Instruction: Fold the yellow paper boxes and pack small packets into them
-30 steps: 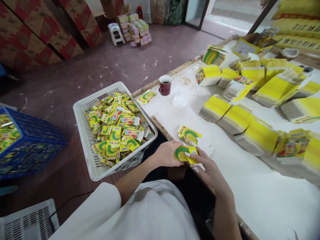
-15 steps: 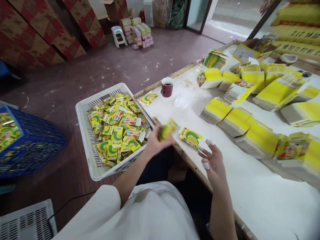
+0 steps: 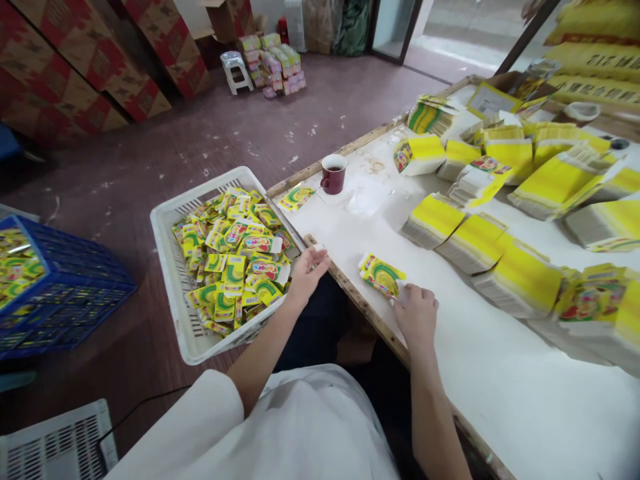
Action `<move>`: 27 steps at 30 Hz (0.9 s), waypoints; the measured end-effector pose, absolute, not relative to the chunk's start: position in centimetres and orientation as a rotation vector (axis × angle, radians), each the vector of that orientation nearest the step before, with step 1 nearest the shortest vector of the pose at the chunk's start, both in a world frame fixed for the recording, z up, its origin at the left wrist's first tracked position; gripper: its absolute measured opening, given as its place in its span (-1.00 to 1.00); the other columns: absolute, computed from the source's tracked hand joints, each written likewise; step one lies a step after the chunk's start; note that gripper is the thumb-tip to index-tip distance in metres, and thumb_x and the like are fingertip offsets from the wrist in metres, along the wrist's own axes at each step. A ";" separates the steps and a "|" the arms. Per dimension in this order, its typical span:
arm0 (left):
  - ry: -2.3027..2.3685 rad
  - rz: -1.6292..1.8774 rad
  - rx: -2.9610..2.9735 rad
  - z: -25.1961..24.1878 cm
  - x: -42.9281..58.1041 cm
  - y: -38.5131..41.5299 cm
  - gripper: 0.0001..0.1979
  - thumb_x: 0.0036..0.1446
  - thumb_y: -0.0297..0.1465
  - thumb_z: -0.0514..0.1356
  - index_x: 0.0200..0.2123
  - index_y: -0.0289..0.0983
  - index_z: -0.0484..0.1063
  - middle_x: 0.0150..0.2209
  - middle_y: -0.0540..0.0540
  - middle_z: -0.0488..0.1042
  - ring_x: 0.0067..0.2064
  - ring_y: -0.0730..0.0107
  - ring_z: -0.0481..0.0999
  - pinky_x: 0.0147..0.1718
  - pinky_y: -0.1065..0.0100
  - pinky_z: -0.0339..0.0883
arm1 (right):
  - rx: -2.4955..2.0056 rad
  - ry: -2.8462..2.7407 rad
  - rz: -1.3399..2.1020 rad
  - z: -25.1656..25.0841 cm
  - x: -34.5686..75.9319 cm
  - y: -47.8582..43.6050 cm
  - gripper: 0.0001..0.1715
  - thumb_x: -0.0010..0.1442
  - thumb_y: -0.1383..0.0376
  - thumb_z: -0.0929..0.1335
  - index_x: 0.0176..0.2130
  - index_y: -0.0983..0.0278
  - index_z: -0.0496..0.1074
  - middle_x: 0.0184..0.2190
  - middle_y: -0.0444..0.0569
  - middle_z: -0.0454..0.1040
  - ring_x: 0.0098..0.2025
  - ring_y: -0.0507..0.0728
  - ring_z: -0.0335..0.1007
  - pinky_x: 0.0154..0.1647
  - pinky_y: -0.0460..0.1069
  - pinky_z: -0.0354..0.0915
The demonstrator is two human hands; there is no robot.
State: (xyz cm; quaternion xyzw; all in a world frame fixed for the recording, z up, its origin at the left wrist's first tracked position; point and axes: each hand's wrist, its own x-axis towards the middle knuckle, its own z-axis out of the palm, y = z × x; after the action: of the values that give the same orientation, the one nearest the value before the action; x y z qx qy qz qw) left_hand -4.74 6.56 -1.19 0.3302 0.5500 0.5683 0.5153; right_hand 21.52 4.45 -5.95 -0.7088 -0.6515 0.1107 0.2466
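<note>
Touching the right end of a yellow carton (image 3: 381, 274), the right hand (image 3: 415, 312) has bent fingers; whether they pinch it cannot be told. The carton lies near the left edge of the white table (image 3: 500, 380). The left hand (image 3: 305, 277), half uncurled and holding nothing, is beside the right rim of a white basket (image 3: 176, 300) of small boxes (image 3: 233, 270). Farther off stands a mug (image 3: 333, 180).

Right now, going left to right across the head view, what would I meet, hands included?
Blue crate → white basket → left hand → dark red mug → yellow-green carton → right hand, its fingertips at that carton → yellow sacks in the far corner.
</note>
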 end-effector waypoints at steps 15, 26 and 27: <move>1.120 1.129 0.866 -2.1 -1.0 4.3 -0.40 -0.15 0.00 0.46 -0.19 -0.31 0.46 -0.27 -0.11 0.56 -0.22 0.34 0.55 -0.11 0.24 0.40 | -1.982 -1.556 0.459 -5.1 20.7 4.4 -0.81 0.04 0.18 0.34 -0.34 0.19 0.27 -0.46 -0.03 0.40 -0.38 0.22 0.30 -0.28 0.10 0.24; 0.785 1.177 0.693 1.4 3.1 2.8 -0.23 -0.07 0.27 0.19 -0.08 -0.27 0.48 -0.08 -0.29 0.56 0.09 -0.13 0.50 -0.02 -0.04 0.43 | -1.211 -1.634 1.085 1.1 16.3 0.0 -0.93 0.21 0.28 0.35 -0.32 0.19 0.33 -0.46 -0.17 0.36 -0.42 0.06 0.30 -0.38 -0.04 0.29; 0.798 1.189 0.671 1.6 3.3 2.9 -0.21 -0.07 0.30 0.15 -0.09 -0.28 0.48 -0.10 -0.30 0.56 0.08 -0.14 0.50 -0.04 -0.05 0.44 | -1.205 -1.581 1.093 1.1 15.9 -0.2 -0.93 0.22 0.29 0.35 -0.31 0.19 0.33 -0.44 -0.16 0.35 -0.39 0.07 0.32 -0.36 -0.04 0.31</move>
State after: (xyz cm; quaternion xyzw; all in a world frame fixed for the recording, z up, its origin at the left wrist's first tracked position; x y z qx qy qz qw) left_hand 3.27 2.88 1.57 0.3016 0.3585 0.5345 0.7034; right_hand 15.94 -0.22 1.09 -0.4812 -0.6317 0.4366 0.4228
